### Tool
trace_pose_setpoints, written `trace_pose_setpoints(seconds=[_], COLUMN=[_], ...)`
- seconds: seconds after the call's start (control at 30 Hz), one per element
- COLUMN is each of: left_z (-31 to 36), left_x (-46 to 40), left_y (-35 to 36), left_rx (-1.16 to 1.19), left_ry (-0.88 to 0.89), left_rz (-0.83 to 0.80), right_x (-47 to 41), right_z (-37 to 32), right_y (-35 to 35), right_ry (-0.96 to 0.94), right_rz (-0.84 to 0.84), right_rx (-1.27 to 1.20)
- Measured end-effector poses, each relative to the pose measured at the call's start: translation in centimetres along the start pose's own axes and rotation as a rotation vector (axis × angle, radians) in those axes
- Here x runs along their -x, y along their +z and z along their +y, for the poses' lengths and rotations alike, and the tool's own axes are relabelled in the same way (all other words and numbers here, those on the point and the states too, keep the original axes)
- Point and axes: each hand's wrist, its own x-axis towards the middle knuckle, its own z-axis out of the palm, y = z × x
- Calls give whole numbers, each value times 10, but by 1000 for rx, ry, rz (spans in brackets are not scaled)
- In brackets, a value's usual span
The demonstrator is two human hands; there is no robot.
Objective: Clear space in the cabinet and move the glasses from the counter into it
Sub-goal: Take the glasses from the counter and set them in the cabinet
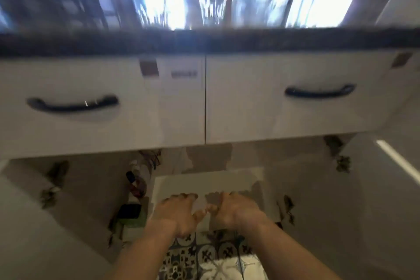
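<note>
The frame is motion-blurred. Below the dark stone counter edge (204, 41), the lower cabinet (295, 177) stands with both doors swung open. Inside it, in the middle, sits a white bin (204, 180). My left hand (179, 211) and my right hand (234, 209) are side by side on the bin's near rim, fingers curled over the edge. No glasses can be made out; the countertop shows only smeared bright reflections.
Two white drawers with black handles (72, 103) (319, 91) sit under the counter. The open left door (34, 223) and right door (381, 188) flank my arms. Bottles and a dark and green object (131, 212) crowd the cabinet's left side. Patterned floor tiles (216, 257) lie below.
</note>
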Motion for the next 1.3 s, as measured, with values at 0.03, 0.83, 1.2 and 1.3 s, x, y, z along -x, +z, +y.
trace_pose_setpoints(seconds=[0.03,0.83,1.2,1.3], left_z=[6,121,141,141], left_x=[19,276,253,244], left_y=[-17,-397,-467,-473], left_rx=[15,57,113,95], left_ry=[-1,-52,7,4], left_rz=[-22,389,819,878], right_x=[22,329,325,313], right_z=[-1,-13,-21,-21], right_y=[-17,-374,-450,-453], right_ry=[-4,-109,-286,-319], right_rz=[2,355,755,840], right_rx=[-10,-72,-153,-179])
